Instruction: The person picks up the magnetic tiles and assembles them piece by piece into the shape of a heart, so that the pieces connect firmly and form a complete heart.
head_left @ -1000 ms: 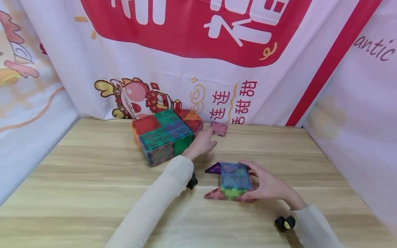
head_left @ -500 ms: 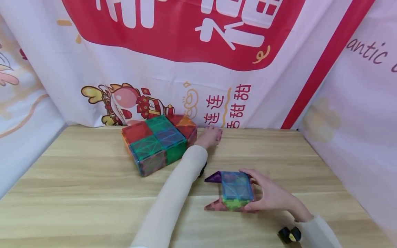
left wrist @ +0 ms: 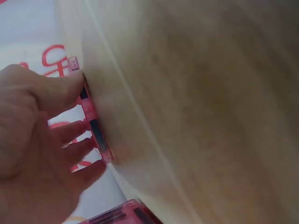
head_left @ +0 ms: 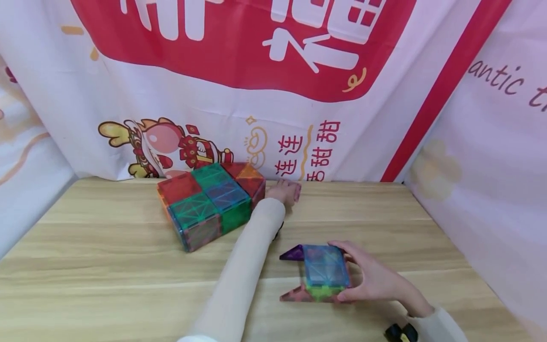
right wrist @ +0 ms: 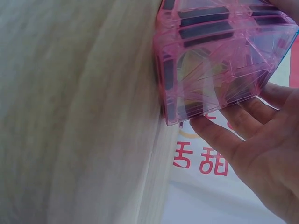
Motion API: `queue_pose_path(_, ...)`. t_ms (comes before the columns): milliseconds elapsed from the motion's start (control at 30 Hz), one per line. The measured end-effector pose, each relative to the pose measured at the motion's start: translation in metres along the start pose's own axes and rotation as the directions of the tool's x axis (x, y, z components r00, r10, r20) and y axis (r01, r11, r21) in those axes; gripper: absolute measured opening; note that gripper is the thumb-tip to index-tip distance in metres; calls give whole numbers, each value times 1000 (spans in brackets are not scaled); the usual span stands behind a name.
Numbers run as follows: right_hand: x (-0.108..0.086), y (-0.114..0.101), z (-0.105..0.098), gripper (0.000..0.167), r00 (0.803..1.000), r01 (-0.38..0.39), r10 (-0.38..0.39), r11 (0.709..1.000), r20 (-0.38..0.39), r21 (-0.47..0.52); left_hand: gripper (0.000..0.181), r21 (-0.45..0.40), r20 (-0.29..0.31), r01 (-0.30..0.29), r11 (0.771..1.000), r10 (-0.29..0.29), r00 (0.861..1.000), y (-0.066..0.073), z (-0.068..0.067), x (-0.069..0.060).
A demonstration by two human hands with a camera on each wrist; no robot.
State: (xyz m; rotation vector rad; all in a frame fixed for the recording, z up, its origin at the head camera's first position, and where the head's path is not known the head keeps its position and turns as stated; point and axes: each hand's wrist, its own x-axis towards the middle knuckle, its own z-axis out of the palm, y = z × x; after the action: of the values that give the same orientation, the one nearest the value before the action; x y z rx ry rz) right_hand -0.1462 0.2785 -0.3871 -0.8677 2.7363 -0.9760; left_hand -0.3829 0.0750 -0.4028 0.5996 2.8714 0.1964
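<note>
At the back of the table my left hand [head_left: 282, 191] pinches a pink magnetic tile [head_left: 297, 192] by its edge. In the left wrist view, the thumb and fingertips meet that tile [left wrist: 96, 123], which is seen edge-on close to the wood. My right hand [head_left: 372, 280] grips a small magnetic-tile build [head_left: 325, 266] at front right, thumb on the near side and fingers on the far side. Its top is blue and its near side green, with a purple triangle and a pink triangle jutting left. The right wrist view shows its pink side [right wrist: 201, 79] against the fingertips.
A larger magnetic-tile block [head_left: 205, 204] of red, green, blue and orange tiles stands left of my left forearm. The wooden table [head_left: 107, 275] ends at a printed cloth backdrop [head_left: 231, 109], with cloth walls on both sides.
My left hand has reached back and right past the large block and taken hold of the pink tile. The right hand keeps its grip on the small build. The head view has shifted slightly.
</note>
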Motion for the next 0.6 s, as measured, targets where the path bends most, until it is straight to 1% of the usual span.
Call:
queue_pose_path(33, 0, 0, 1, 88, 1000, -4, 4, 1000, 3, 9, 36, 34, 9, -6, 999, 6, 1000, 0, 1, -2)
queue_pose_path(67, -1, 0, 2, 88, 1000, -5, 5, 1000, 3, 11, 35, 78, 36, -6, 997, 3, 999, 4, -6, -13)
queue_pose_path(133, -1, 0, 2, 87, 1000, -4, 4, 1000, 5, 15, 40, 160, 46, -31, 987, 24, 999, 9, -14, -28)
queue_pose_path(167, -1, 0, 2, 87, 1000, -6, 6, 1000, 3, 16, 44, 182, 53, -39, 983, 30, 998, 11, -16, -29)
queue_pose_path(233, 0, 0, 2, 87, 1000, -12, 11, 1000, 8, 22, 46, 210, 78, -63, 976, 48, 996, 11, -18, -33)
queue_pose_path(267, 1, 0, 2, 87, 1000, -10, 10, 1000, 9, 21, 45, 217, 92, -78, 973, 60, 994, 9, -19, -35)
queue_pose_path(333, 2, 0, 4, 87, 1000, -1, 1, 1000, 9, 22, 40, 198, 102, -106, 975, 87, 991, 7, -19, -40)
queue_pose_path(400, 4, 0, 5, 87, 1000, 5, -5, 1000, 7, 19, 34, 186, 90, -120, 975, 105, 990, 6, -18, -43)
queue_pose_path(433, 4, -1, 5, 87, 1000, 5, -5, 1000, 2, 21, 31, 196, 80, -134, 971, 120, 990, 6, -18, -45)
queue_pose_path(467, 4, -1, 6, 87, 1000, 10, -10, 1000, -2, 18, 29, 187, 67, -134, 973, 123, 990, 8, -18, -47)
queue_pose_path(600, 2, -1, 5, 89, 1000, 2, -2, 1000, -28, -11, 21, 161, 47, -157, 974, 151, 987, 16, -19, -56)
